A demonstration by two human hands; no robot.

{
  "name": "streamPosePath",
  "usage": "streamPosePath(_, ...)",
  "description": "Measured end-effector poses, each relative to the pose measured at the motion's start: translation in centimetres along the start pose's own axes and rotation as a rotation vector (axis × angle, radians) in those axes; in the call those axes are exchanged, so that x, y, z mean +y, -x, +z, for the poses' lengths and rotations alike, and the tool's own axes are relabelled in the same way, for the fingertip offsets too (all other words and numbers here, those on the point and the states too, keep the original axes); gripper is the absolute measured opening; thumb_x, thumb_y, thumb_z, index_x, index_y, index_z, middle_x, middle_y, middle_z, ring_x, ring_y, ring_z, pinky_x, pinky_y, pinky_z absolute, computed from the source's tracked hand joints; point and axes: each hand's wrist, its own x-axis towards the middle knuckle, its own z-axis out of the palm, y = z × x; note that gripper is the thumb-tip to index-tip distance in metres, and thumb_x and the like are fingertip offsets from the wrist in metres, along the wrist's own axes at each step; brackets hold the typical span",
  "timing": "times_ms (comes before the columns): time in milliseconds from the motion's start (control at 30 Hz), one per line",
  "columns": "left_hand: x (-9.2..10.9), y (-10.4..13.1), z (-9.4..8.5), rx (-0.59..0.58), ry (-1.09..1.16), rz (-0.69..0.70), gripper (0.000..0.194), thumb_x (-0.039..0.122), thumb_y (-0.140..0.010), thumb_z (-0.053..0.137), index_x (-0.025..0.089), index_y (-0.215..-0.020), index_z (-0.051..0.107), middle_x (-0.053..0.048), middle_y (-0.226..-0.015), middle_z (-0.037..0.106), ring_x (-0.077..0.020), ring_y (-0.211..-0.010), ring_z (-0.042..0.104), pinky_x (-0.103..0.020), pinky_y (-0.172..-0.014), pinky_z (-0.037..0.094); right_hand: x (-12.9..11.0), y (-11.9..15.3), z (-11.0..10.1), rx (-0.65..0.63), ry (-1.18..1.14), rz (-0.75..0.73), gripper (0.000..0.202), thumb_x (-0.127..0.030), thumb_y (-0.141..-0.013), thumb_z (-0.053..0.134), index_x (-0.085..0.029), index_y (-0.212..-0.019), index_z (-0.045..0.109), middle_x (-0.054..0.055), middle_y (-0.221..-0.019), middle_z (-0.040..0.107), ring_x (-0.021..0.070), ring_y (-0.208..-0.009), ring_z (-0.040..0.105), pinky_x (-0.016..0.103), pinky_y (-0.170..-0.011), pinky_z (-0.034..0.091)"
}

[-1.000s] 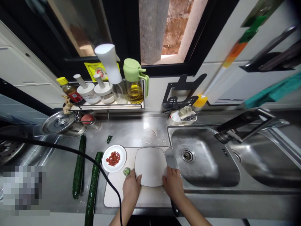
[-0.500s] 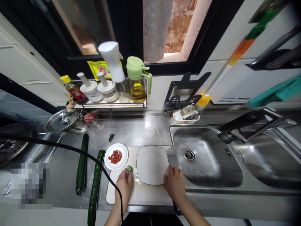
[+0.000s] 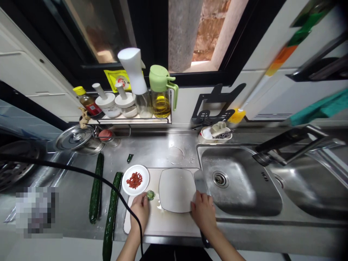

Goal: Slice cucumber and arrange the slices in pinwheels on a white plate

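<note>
A pale squarish plate [image 3: 177,190] lies on the white cutting board [image 3: 174,226]. My right hand [image 3: 204,212] grips its right rim, thumb toward the plate and fingers over the edge. Beneath that hand lies a kitchen knife [image 3: 200,178], its blade by the sink and black handle toward me; my palm hides the middle. My left hand [image 3: 139,211] rests at the board's left side, fingers bent and loosely apart. Just beyond its fingertips sits a small green cucumber piece [image 3: 150,195]. A round white plate [image 3: 145,180] of chopped red bits stands behind it.
Two long cucumbers [image 3: 96,188] lie on the steel counter at left, and a cucumber end [image 3: 130,158] lies behind the round plate. A black cable [image 3: 89,173] crosses over my left wrist. Right of the board is a sink [image 3: 239,181]; a condiment rack [image 3: 133,120] stands behind.
My left hand has drawn slightly left, off the small cucumber piece, which now shows more fully. My right hand stays at the squarish plate's edge. The view has shifted a little.
</note>
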Motion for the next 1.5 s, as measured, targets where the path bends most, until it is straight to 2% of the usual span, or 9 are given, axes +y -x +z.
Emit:
streamPosePath(367,0.9,-0.1,-0.7,-0.025,0.083,-0.078,0.022,0.035,-0.077,0.051,0.018,-0.078,0.065,-0.002,-0.069,0.064,-0.0164,-0.06,0.056,-0.028,-0.063,0.045,0.4,-0.1,0.0,0.008,-0.083,0.009,0.044,-0.022,-0.085,0.05,-0.009,-0.126,0.052,0.016,-0.11,0.055,0.0322,-0.104,0.046,0.037,-0.076,0.042)
streamPosePath(500,1.0,-0.1,-1.3,-0.081,0.186,-0.101,0.022,0.039,-0.075,0.055,0.019,-0.075,0.063,0.002,-0.059,0.056,-0.0139,-0.056,0.051,-0.024,-0.058,0.042,0.7,-0.3,0.3,0.114,-0.191,0.005,0.044,-0.021,-0.083,0.05,-0.01,-0.125,0.053,0.018,-0.114,0.053,0.0328,-0.103,0.046,0.041,-0.08,0.043)
streamPosePath(600,1.7,-0.4,-1.6,-0.163,0.283,-0.091,0.023,0.04,-0.073,0.057,0.018,-0.075,0.063,0.004,-0.057,0.052,-0.0125,-0.055,0.048,-0.023,-0.057,0.04,0.1,-0.7,0.4,0.179,-0.351,-0.127,0.042,-0.018,-0.082,0.049,-0.014,-0.123,0.056,0.016,-0.115,0.055,0.0307,-0.105,0.046,0.043,-0.087,0.041)
streamPosePath(800,5.3,-1.1,-1.0,-0.414,0.469,-0.038,0.018,0.035,-0.071,0.061,0.017,-0.073,0.062,0.005,-0.056,0.047,-0.0091,-0.054,0.042,-0.02,-0.054,0.034,-3.4,-2.3,-0.4,0.02,-0.765,-0.519,0.035,-0.015,-0.078,0.055,-0.02,-0.112,0.062,0.007,-0.105,0.065,0.0227,-0.102,0.052,0.037,-0.09,0.042)
streamPosePath(1000,7.5,-1.8,0.4,-0.539,0.578,-0.062,0.016,0.031,-0.067,0.067,0.016,-0.072,0.062,0.005,-0.058,0.051,-0.0072,-0.056,0.043,-0.019,-0.055,0.034,-4.5,-3.3,-1.5,-0.028,-0.832,-0.54,0.011,-0.015,-0.078,0.061,-0.022,-0.079,0.068,0.0,-0.078,0.068,0.0191,-0.083,0.056,0.031,-0.077,0.042)
streamPosePath(1200,8.3,-1.6,1.3,-0.716,0.727,-0.6,0.039,0.052,-0.068,0.067,0.015,-0.067,0.055,0.004,-0.057,0.051,-0.003,-0.041,0.035,-0.016,-0.038,0.018,-3.6,-3.3,-1.6,0.072,-0.815,-0.599,0.01,-0.017,-0.08,0.062,-0.023,-0.079,0.069,0.0,-0.072,0.067,0.0172,-0.077,0.055,0.03,-0.074,0.041)
streamPosePath(1333,8.8,-1.6,1.7,-0.865,0.869,-0.967,0.039,0.049,-0.074,0.067,0.012,-0.071,0.056,0.001,-0.062,0.054,0.0001,-0.039,0.038,-0.01,-0.034,0.018,-3.2,-3.2,-1.2,0.174,-0.766,-0.69,0.014,-0.015,-0.083,0.058,-0.023,-0.084,0.071,0.003,-0.074,0.066,0.0179,-0.078,0.054,0.031,-0.072,0.041)
streamPosePath(1433,8.8,-1.9,2.1,-0.918,1.022,-1.095,0.03,0.039,-0.081,0.064,0.011,-0.073,0.056,0.002,-0.062,0.053,0.0016,-0.039,0.039,-0.007,-0.033,0.021,-2.9,-3.0,-1.2,0.204,-0.729,-0.703,0.018,-0.016,-0.085,0.055,-0.023,-0.09,0.071,0.005,-0.077,0.065,0.019,-0.08,0.053,0.031,-0.071,0.041)
streamPosePath(1500,8.6,-2.0,2.5,-0.922,1.065,-1.051,0.026,0.034,-0.082,0.064,0.011,-0.073,0.056,0.001,-0.062,0.054,0.0009,-0.039,0.042,-0.007,-0.032,0.024,-2.7,-2.7,-1.6,0.199,-0.718,-0.697,0.019,-0.018,-0.086,0.053,-0.023,-0.092,0.071,0.005,-0.079,0.065,0.0195,-0.082,0.052,0.032,-0.072,0.041)
